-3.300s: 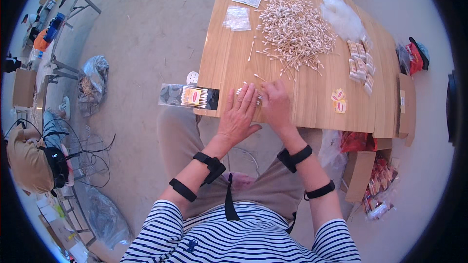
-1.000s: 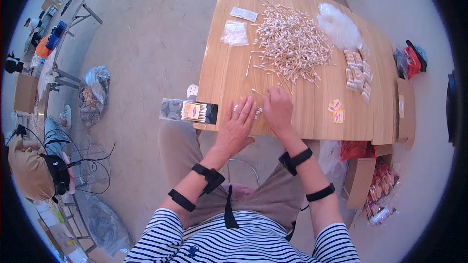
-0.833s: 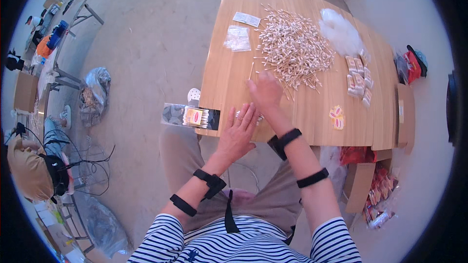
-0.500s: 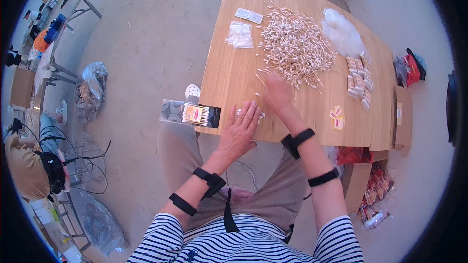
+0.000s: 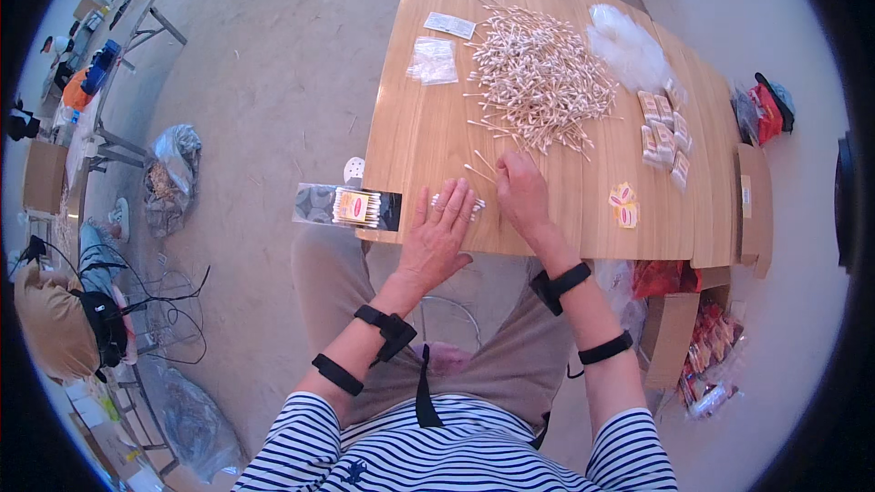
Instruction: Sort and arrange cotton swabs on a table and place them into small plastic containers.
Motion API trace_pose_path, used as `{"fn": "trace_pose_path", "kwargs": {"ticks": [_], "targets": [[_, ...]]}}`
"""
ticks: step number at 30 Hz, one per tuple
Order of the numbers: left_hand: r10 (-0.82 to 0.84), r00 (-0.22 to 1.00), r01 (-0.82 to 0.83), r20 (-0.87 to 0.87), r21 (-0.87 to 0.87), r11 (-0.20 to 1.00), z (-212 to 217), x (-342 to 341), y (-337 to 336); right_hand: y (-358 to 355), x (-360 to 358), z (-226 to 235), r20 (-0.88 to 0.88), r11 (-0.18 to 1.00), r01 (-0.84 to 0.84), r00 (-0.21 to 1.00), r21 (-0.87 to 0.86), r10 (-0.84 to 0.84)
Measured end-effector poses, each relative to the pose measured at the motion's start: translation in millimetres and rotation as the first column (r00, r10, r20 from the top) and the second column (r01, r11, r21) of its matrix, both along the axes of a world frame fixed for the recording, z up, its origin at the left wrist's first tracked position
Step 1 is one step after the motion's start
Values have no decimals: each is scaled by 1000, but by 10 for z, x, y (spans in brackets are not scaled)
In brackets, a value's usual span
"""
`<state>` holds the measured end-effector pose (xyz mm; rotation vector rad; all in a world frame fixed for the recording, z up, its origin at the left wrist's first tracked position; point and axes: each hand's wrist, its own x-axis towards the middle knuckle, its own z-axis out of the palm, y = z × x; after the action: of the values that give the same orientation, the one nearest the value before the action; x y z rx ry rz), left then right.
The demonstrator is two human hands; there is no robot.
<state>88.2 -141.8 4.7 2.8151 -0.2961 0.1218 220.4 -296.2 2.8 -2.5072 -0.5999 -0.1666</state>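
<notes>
My left hand (image 5: 439, 232) lies flat near the table's front edge, fingers stretched out, covering a small row of cotton swabs (image 5: 478, 206) whose white tips show beside the fingers. To its right, my right hand (image 5: 522, 191) is closed in a pinch, with thin cotton swabs (image 5: 480, 171) reaching from its fingertips toward the left; exactly how many it grips is hidden. Beyond both hands spreads a large heap of loose cotton swabs (image 5: 542, 73). Left of my left hand, a bundle of swabs with a yellow label card (image 5: 356, 207) rests on a dark flat piece (image 5: 389, 211) at the table corner.
On the wooden table (image 5: 410, 146) lie clear plastic bags (image 5: 432, 60), a flat packet (image 5: 449, 25), a pile of translucent film (image 5: 627, 47), several packed swab bundles (image 5: 663, 132) and yellow label cards (image 5: 624, 206). Cardboard boxes (image 5: 665, 337) stand at the right. Another person (image 5: 68, 310) is at far left.
My right hand has drawn back from the heap's edge toward my left hand, bringing a swab along. My left hand stays flat. The whole view has shifted slightly.
</notes>
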Motion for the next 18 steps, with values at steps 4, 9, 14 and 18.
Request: {"fn": "trace_pose_path", "kwargs": {"ticks": [4,9,14,18], "targets": [[0,1000,0,-10,-2,1000,-14,2,4,68,-195,-2,42,999,-25,999,-20,26],[-3,1000,3,-5,-17,1000,-10,13,-3,89,-336,-23,-5,982,-185,983,46,186],[-10,1000,10,-2,-33,999,-3,7,0,-26,-202,-41,-50,988,-119,991,101,125],[-1,1000,1,-15,-31,1000,7,-20,32,-117,70,23,32,930,354,935,-103,-352]]}}
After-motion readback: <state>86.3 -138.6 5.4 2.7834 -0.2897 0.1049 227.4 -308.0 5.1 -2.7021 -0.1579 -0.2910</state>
